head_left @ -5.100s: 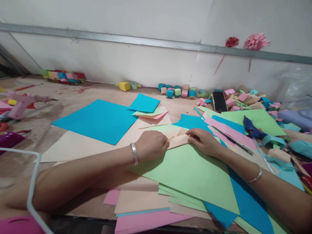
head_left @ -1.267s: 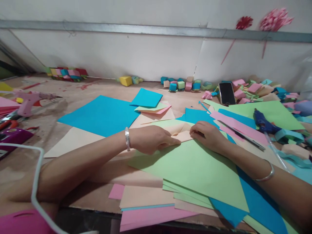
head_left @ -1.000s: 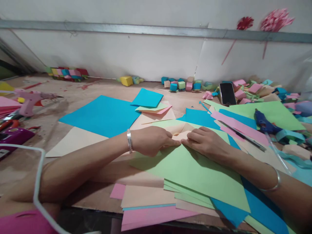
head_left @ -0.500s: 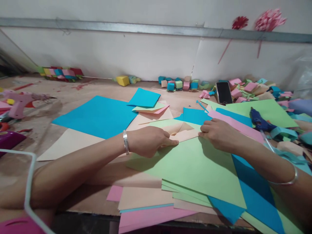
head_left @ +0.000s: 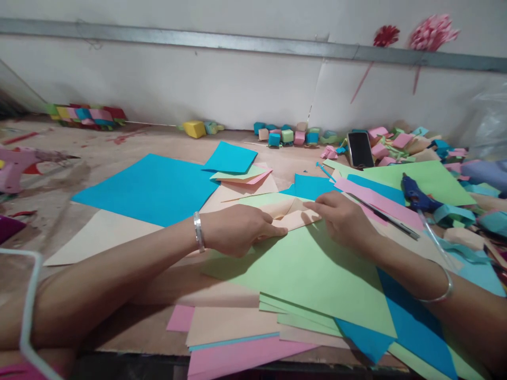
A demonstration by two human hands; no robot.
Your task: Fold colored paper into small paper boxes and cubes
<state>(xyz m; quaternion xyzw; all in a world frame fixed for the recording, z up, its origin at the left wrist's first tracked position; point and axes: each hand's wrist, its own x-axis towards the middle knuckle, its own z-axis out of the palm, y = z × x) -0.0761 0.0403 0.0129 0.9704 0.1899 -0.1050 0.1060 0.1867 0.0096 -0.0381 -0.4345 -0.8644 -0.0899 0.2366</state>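
A small folded peach paper (head_left: 296,217) lies on a large light green sheet (head_left: 325,274) in the middle of the table. My left hand (head_left: 247,229) presses the left part of the peach paper, its index finger stretched along the lower edge and the other fingers curled. At the paper's right end is my right hand (head_left: 338,216), index finger extended over the fold and the other fingers curled under. Part of the folded paper is hidden by my left fingers.
Blue sheets (head_left: 158,187) lie at the left. To the right are a pen (head_left: 386,217), a blue glue gun (head_left: 415,195), a phone (head_left: 360,150) and a heap of paper pieces. A pink glue gun (head_left: 13,169) lies far left. Small paper cubes (head_left: 287,136) line the wall.
My right hand has shifted left onto the peach paper, its index finger now stretched out. A pen beside it has come into sight. The view has shifted slightly.
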